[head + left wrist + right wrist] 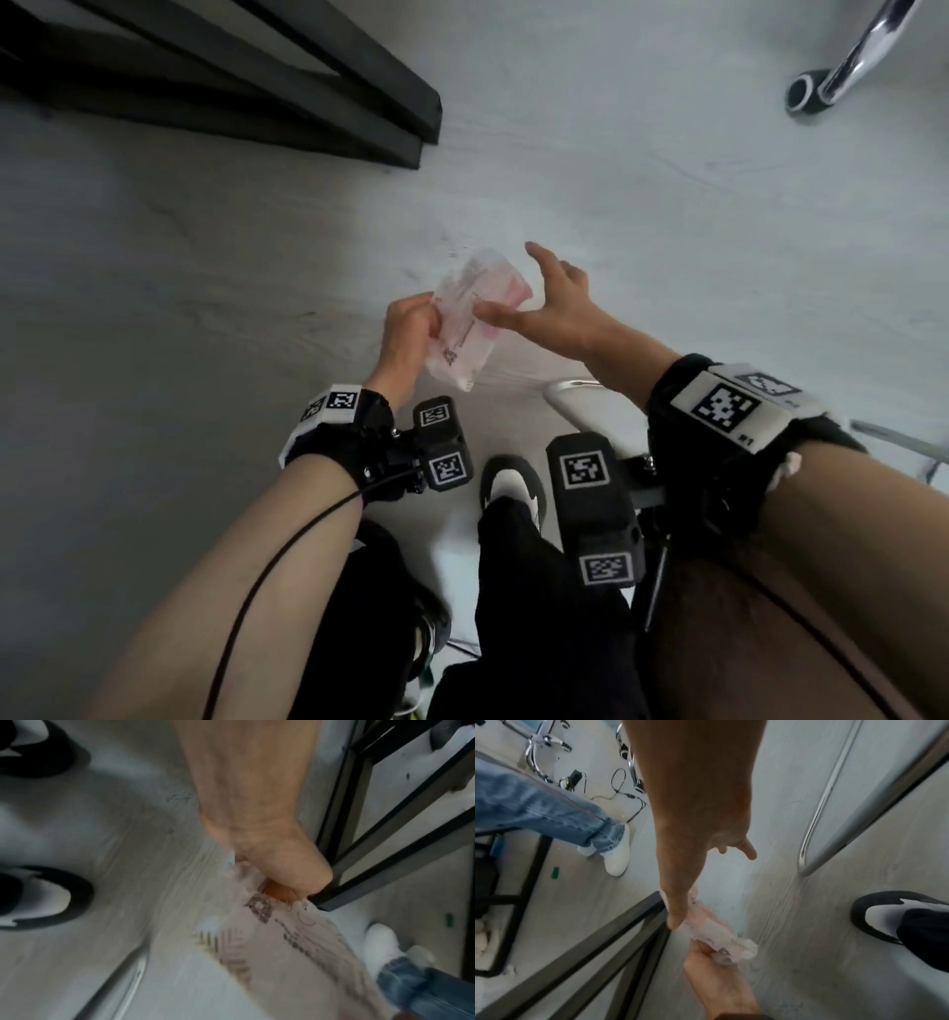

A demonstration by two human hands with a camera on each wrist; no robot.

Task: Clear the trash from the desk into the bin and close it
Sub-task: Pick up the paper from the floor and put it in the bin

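1. The clear printed wrapper (464,321) hangs in the air over the grey floor (205,257), long axis running away from the body.
2. The left hand (408,329) pinches its left edge with curled fingers.
3. The right hand (552,303) lays only its thumb on the wrapper, fingers spread and straight.
4. No bin is in view.

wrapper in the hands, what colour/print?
Translucent pinkish-white wrapper with dark printed text and a code-like square; clearest in the head view, left hand gripping it.
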